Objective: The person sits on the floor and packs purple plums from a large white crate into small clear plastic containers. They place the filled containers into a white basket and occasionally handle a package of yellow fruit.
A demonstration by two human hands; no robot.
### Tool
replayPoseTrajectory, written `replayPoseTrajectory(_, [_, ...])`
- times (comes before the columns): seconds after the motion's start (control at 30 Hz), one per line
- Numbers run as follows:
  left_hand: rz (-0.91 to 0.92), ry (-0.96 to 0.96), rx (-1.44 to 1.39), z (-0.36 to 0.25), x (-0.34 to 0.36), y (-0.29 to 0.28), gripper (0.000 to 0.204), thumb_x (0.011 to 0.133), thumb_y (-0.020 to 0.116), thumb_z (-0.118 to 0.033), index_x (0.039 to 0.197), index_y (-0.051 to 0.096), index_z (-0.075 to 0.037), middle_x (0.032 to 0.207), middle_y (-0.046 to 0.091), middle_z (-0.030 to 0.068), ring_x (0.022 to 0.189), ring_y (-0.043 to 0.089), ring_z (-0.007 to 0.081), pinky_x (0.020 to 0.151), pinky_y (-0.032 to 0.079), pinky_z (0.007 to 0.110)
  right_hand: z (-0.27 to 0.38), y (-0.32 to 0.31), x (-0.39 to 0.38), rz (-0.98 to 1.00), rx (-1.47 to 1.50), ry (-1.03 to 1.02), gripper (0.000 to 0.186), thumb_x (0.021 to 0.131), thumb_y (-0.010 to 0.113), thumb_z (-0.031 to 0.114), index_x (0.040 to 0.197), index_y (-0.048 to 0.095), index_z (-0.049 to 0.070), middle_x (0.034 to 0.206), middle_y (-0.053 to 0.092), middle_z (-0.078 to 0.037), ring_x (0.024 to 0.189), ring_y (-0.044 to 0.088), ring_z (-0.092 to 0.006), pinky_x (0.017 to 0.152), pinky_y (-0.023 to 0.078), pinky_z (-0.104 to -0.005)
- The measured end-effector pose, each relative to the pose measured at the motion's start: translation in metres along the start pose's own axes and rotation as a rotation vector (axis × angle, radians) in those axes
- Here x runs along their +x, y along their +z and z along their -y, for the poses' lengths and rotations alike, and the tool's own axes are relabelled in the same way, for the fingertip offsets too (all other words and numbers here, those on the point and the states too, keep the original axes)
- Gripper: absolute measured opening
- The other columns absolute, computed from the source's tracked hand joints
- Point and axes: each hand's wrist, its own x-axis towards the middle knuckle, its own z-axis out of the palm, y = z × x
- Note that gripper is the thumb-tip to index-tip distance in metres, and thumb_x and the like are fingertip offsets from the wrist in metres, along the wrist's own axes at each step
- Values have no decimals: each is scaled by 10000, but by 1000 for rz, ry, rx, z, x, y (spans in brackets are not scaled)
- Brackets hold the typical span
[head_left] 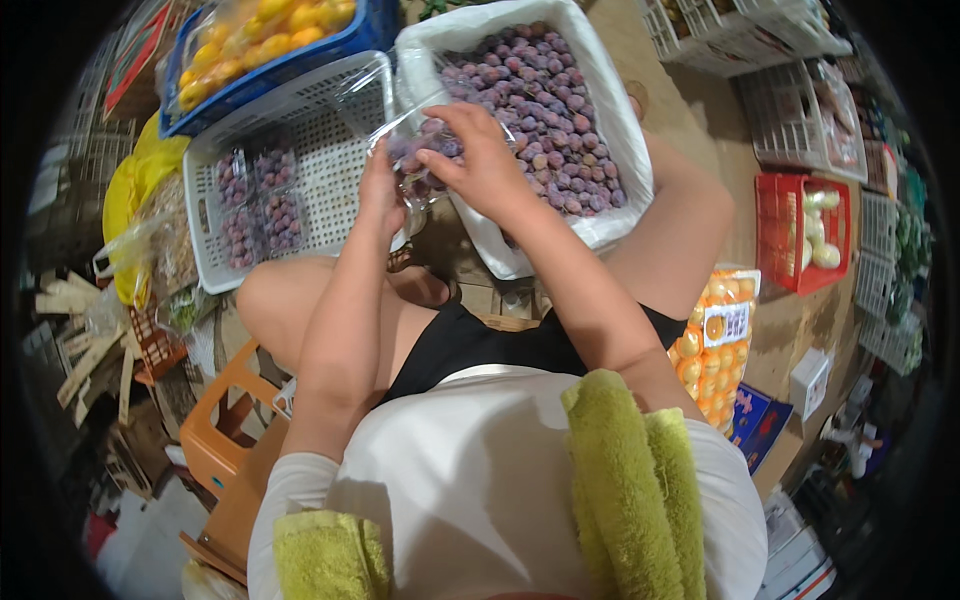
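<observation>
Between my hands is a clear plastic clamshell box (pixel 412 168) of purple plums, its transparent lid apparently raised. My left hand (pixel 381 192) grips the box's left side, thumb up along the edge. My right hand (pixel 482 160) curls over it from the right, index finger and thumb at the rim and the plums inside; its other fingers are partly hidden. Right of the box stands a white-lined crate (pixel 418 50) heaped with loose plums (pixel 560 120). To the left, a white perforated crate (pixel 330 165) holds several filled clear boxes (pixel 262 205).
A blue crate (pixel 180 118) of yellow-orange fruit (pixel 265 35) stands at the far left. Yellow bags (pixel 145 190) and an orange plastic stool (pixel 225 405) are on my left. On my right are a red crate (pixel 788 232) with pale produce and a net bag of orange fruit (pixel 715 350).
</observation>
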Motion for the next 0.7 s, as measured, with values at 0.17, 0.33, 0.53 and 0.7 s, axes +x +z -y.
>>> replayPoseTrajectory(0.17, [14, 14, -57, 14, 16, -18, 419, 1063, 284, -387, 1402, 424, -185, 1287, 583, 55, 1078, 597, 217, 792, 503, 415, -74, -27, -34, -102, -304, 285, 357, 848, 674, 187, 1166, 610, 38, 1214, 558, -204, 1184, 495, -376, 1006, 402, -433])
replayPoseTrajectory(0.33, [0, 8, 9, 7, 11, -9, 428, 1063, 285, -379, 1425, 402, -183, 1360, 534, 78, 1178, 554, 253, 905, 467, 469, -170, -39, -107, 75, -694, 672, 653, 885, 623, 410, 1404, 448, 54, 1450, 391, -225, 1358, 340, -398, 1109, 320, -490])
replayPoseTrajectory(0.53, [-12, 5, -8, 4, 7, -6, 426, 1047, 335, -381, 1423, 405, -194, 1393, 503, 90, 1237, 516, 269, 988, 406, 511, -119, -51, -83, 471, -903, 890, 829, 787, 726, 496, 1422, 385, 88, 1448, 363, -195, 1343, 346, -373, 1085, 343, -466])
replayPoseTrajectory(0.7, [-15, 1, -14, 4, 8, -3, 440, 1029, 386, -391, 1417, 414, -185, 1403, 493, 92, 1253, 506, 280, 1009, 396, 523, -132, -51, -96, 541, -1019, 703, 891, 708, 782, 554, 1379, 419, 94, 1355, 422, -174, 1275, 406, -348, 1015, 423, -446])
